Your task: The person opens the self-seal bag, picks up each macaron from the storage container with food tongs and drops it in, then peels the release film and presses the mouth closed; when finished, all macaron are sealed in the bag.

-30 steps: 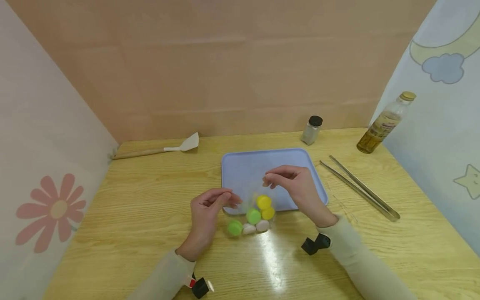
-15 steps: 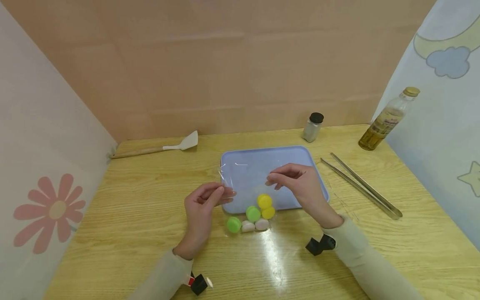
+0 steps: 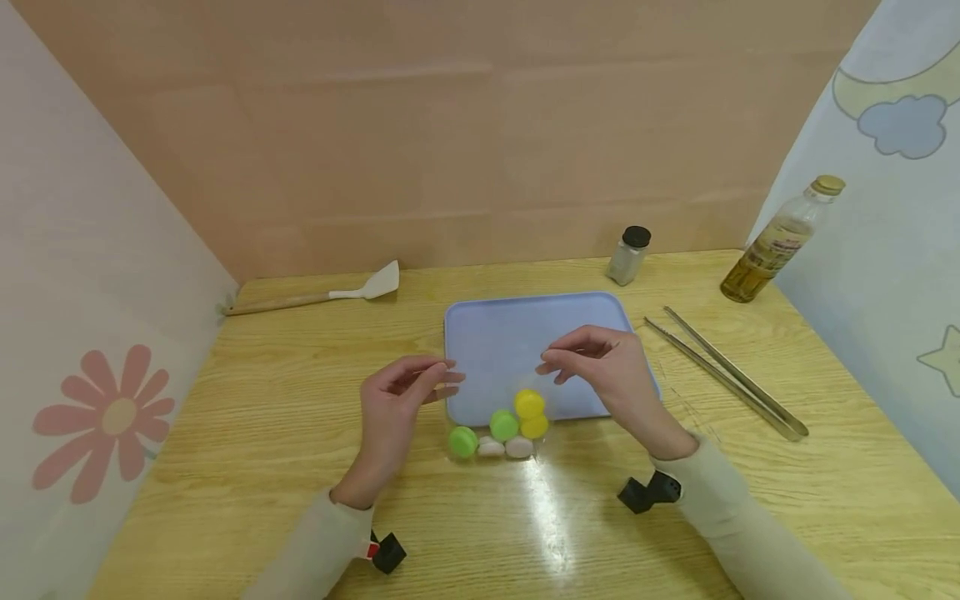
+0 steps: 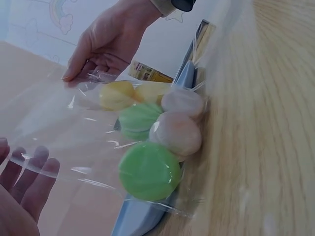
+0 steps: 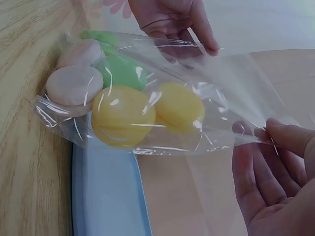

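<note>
A clear plastic bag (image 5: 236, 83) with several macarons in its bottom hangs between my two hands over the front of the blue tray (image 3: 480, 321). Inside are yellow macarons (image 3: 529, 403), green macarons (image 3: 463, 442) and pale pink macarons (image 3: 519, 447). My left hand (image 3: 392, 408) pinches the bag's left edge between thumb and forefinger, its other fingers stretched out behind the film. On the opposite side, my right hand (image 3: 606, 373) pinches the other edge near the top, thumb against forefinger. The lower corner of the bag droops close over the wooden table (image 3: 300, 467).
Metal tongs (image 3: 727, 375) lie right of the tray, beside a thin strip of clear film (image 3: 686, 408). A small black-capped jar (image 3: 628, 257) and an oil bottle (image 3: 776, 242) stand at the back right. At the back left lies a white-headed spatula (image 3: 375, 283).
My left hand has moved left and slightly up, away from the right hand, which drifted a little right. The film above the left hand has dropped from sight. The macarons shifted slightly left.
</note>
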### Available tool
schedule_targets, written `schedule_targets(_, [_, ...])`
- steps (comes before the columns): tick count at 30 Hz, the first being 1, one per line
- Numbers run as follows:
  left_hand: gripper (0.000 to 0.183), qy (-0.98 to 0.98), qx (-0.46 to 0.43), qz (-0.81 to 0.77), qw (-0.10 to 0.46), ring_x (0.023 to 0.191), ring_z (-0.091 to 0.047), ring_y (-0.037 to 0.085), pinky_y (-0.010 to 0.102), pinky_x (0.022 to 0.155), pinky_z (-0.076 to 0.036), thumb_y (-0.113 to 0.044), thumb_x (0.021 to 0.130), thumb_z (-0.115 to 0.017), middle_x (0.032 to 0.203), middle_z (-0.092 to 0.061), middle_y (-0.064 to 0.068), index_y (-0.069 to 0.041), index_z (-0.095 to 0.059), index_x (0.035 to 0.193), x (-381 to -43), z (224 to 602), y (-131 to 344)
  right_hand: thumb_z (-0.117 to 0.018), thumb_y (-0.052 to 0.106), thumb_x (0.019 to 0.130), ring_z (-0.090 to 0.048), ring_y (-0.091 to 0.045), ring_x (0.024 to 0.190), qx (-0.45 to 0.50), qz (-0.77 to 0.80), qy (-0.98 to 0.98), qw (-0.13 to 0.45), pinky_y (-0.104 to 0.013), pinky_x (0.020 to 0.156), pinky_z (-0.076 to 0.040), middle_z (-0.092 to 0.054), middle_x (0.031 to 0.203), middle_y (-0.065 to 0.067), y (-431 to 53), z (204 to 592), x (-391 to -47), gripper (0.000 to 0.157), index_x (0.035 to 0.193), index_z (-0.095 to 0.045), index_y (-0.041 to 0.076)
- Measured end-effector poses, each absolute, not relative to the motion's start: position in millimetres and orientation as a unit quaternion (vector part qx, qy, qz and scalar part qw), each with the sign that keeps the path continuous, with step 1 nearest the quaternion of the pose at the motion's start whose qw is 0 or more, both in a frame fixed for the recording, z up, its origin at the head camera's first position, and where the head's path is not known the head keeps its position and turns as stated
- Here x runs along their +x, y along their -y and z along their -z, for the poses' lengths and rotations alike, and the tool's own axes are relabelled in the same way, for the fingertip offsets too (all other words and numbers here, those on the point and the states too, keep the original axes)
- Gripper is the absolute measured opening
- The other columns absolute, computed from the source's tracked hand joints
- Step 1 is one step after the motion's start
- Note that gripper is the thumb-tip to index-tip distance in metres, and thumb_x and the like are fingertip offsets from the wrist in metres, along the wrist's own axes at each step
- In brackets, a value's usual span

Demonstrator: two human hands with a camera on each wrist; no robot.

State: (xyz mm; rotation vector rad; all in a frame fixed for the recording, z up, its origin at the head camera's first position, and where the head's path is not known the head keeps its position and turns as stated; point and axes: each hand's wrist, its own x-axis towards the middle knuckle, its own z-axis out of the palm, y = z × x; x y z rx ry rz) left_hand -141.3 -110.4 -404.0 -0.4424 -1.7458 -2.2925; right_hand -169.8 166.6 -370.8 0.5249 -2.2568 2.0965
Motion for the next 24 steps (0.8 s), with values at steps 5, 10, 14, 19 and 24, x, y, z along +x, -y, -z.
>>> schedule_targets(5, [0.014,0.604,-0.151,0.774,0.114,0.082,-0.074,0.031,0.050,0.073,-0.058,0.000,0.096,-0.067,0.093,-0.067,0.033,0.010,-0.071,0.105,-144,402,114,-0.075,0.008,0.093,-0.073,-0.031,0.080,0.179,-0.675,0.715,-0.002,-0.044,0.069,-0.059,-0.074,0.090,-0.019,-169,371,-171,0.013,0.098,-0.074,-0.004])
schedule_targets(10, [0.012,0.606,-0.163,0.770,0.117,0.079,-0.074,0.030,0.050,0.070,-0.059,0.003,0.096,-0.066,0.091,-0.068,0.033,0.010,-0.071,0.105,-145,402,116,-0.074,0.008,0.093,-0.072,-0.036,0.084,0.183,-0.676,0.714,-0.013,-0.045,0.069,-0.059,-0.074,0.092,-0.019,-173,370,-170,0.013,0.099,-0.073,-0.004])
schedule_targets(14, [0.012,0.615,-0.173,0.760,0.118,0.077,-0.073,0.030,0.049,0.069,-0.059,0.003,0.096,-0.066,0.090,-0.068,0.031,0.012,-0.069,0.105,-145,400,118,-0.071,0.007,0.095,-0.073,-0.033,0.084,0.203,-0.672,0.712,-0.013,-0.045,0.069,-0.059,-0.074,0.093,-0.020,-176,369,-170,0.012,0.102,-0.072,-0.004])
schedule_targets(19, [0.014,0.632,-0.182,0.744,0.117,0.076,-0.073,0.030,0.047,0.067,-0.059,0.001,0.096,-0.067,0.090,-0.067,0.029,0.011,-0.066,0.105,-145,396,121,-0.069,0.006,0.097,-0.073,-0.032,0.082,0.222,-0.661,0.716,0.001,-0.045,0.069,-0.059,-0.074,0.093,-0.020,-179,367,-170,0.013,0.106,-0.073,-0.003])
schedule_targets(24, [0.012,0.630,-0.205,0.741,0.110,0.076,-0.073,0.031,0.050,0.065,-0.059,0.000,0.097,-0.066,0.089,-0.067,0.026,0.009,-0.065,0.104,-145,395,124,-0.070,0.005,0.096,-0.073,-0.031,0.077,0.227,-0.650,0.725,0.016,-0.042,0.068,-0.059,-0.075,0.092,-0.019,-181,368,-170,0.012,0.106,-0.075,0.001])
